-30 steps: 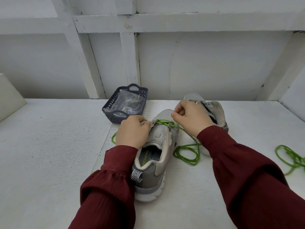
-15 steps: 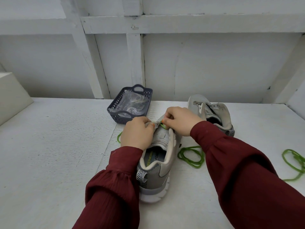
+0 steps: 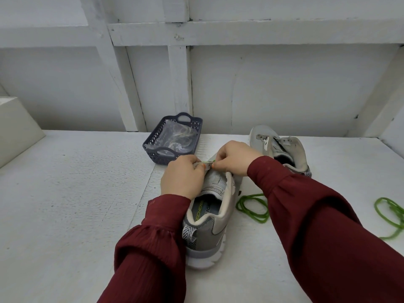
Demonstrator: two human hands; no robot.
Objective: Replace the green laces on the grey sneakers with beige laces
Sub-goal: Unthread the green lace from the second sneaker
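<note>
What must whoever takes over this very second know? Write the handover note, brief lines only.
Left hand grips the near sneaker at its front eyelets.
Right hand pinches the green lace there; its slack lies coiled right of the shoe.
Far sneaker: no lace visible in it.
A second green lace lies loose on the table, far right.
Basket behind holds a clear packet, seemingly pale laces.
Done: far shoe unlaced, near one almost.
Left: free this lace, thread beige laces into both.
</note>
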